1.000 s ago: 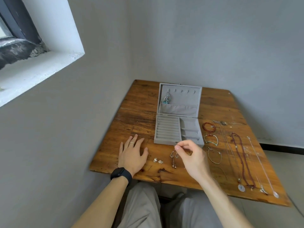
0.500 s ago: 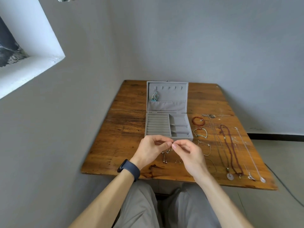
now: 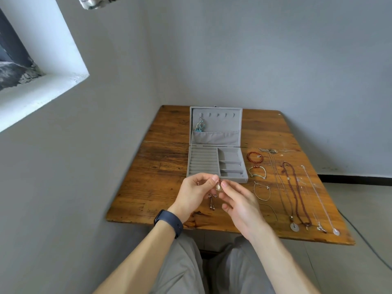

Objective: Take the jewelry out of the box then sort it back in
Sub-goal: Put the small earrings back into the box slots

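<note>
Open grey jewelry box (image 3: 233, 179) mid-frame on wooden table (image 3: 161, 166), turquoise piece (image 3: 199, 126) hanging in lid, bracelets (image 3: 254, 157) and necklaces (image 3: 294, 227) right of box, drop earrings (image 3: 211, 202) beneath hands, small oval earring (image 3: 218, 186) just below box, pinched between left hand (image 3: 195, 196) and right hand (image 3: 240, 205).

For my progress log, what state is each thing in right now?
jewelry box: open, lid back.
turquoise piece: hanging from a lid hook.
small earring: pinched between left hand and right hand, off the table.
red bracelet: on the table, unboxed.
necklaces: laid out lengthwise on the table.
</note>
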A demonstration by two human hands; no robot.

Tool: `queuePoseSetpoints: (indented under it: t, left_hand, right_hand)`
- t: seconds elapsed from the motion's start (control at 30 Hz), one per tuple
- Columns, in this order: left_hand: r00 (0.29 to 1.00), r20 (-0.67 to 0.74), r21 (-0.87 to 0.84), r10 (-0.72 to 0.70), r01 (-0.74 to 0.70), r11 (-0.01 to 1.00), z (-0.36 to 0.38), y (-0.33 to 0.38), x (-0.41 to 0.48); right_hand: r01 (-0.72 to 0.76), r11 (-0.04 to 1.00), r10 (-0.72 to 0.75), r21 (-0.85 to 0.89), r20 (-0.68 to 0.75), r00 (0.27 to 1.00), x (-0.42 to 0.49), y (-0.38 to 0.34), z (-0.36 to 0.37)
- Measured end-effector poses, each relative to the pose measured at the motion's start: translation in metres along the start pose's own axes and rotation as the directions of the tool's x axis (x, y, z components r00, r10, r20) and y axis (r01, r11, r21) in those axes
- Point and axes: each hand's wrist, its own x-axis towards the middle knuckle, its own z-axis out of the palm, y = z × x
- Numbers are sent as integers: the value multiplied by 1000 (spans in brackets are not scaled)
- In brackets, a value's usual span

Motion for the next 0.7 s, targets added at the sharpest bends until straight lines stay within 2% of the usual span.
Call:
queuePoseSetpoints:
  t: [0.13,0.23,0.4,0.5,0.6,0.7]
  left_hand:
    - [995,-17,-69,-94,92,993,-12,-1,1]
    - [991,-70,-53,-117,113,992,-27,-4,5]
    - [974,-192,38,-122,132,991,-58,-14,17]
    - [962,-255,101,-100,130,986,-73,-22,26]
    - [955,-293,247,-49,125,961,-85,-33,37]
    - [951,-309,376,-10,131,917,-95,-44,44]
  right_hand:
    - [-13,1000,13,26,-13,1000,3,0,-1]
    - [23,1000,-24,-13,-34,999,6,0,-4]
    - [157,948,-180,-278,-62,982,22,-10,-7]
    - [244,840,-284,-484,-8,959,38,-19,-8]
    - [326,671,-368,-666,82,926,54,-28,-8]
    - [391,500,-422,-773,176,889,69,-34,-7]
